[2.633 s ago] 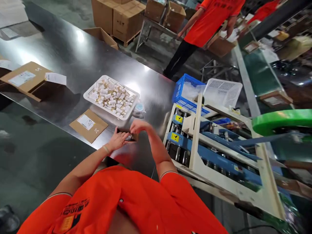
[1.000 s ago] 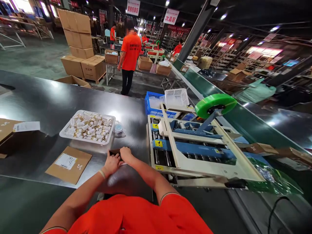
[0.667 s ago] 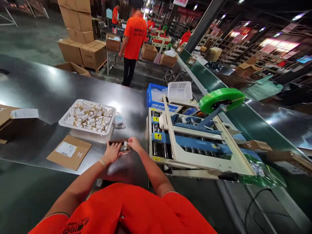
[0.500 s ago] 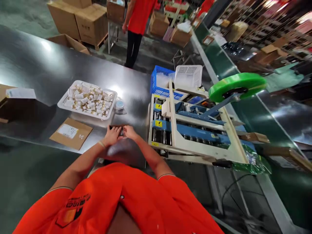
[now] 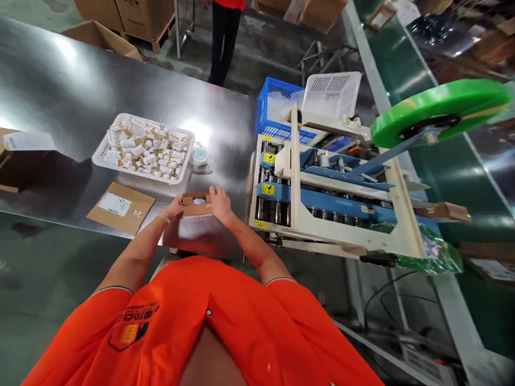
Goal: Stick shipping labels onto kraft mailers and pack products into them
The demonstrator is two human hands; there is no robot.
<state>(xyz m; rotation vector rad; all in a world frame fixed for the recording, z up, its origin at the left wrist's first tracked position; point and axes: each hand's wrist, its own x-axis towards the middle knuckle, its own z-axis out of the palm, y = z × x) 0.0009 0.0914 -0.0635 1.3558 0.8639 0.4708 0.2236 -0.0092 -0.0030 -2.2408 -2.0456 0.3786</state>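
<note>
In the head view, the small brown box (image 5: 197,210) sits open on the tabletop (image 5: 227,115), by the near edge and toward the near right corner. The left hand (image 5: 174,207) holds its left end and the right hand (image 5: 221,204) holds its right end. A pale thing (image 5: 199,201) lies inside, too small to name. The box should be light. Its card walls look stiff but easy to bend, and not slippery. The two ends seem good places to hold; a hard squeeze could crush them.

I count two hands, one small brown box, one pale thing, one white basket (image 5: 188,156) and one flat brown packet (image 5: 121,209) by the near edge. One blue-topped tub (image 5: 200,156) is just beside the basket. The little bottles (image 5: 139,151) in it are heaped, too many to count.
</note>
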